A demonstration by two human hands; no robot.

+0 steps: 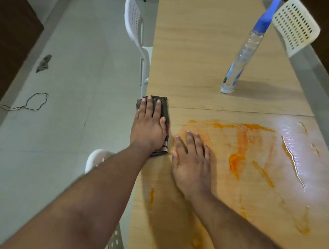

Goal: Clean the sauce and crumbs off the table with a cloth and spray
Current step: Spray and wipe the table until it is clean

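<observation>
A: How far along does the cleaning look?

B: Not far, I'd say. Orange sauce (237,160) is smeared in wide streaks over the near half of the desk (198,46), with a wet, shiny patch to the right, so spray has probably gone on already. I can't make out any crumbs.

A: Where's the cloth?

B: The folded dark cloth (165,114) lies flat at the desk's left edge, just left of the smears. The left hand (149,126) presses down on it with its fingers (158,108) straight, not curled round it.

A: And the other hand?

B: The right hand (193,164) lies flat on the bare desk just beside the cloth, fingers straight and spread, holding nothing, at the edge of the sauce.

A: The spray?

B: The spray bottle (241,57) with the blue top stands on the far half, well apart from both hands.

A: So what's left?

B: Nearly all the wiping, as I judge it: the streaks run from the far seam down past the forearms, so several passes are needed, perhaps with a cleaner fold of cloth
</observation>
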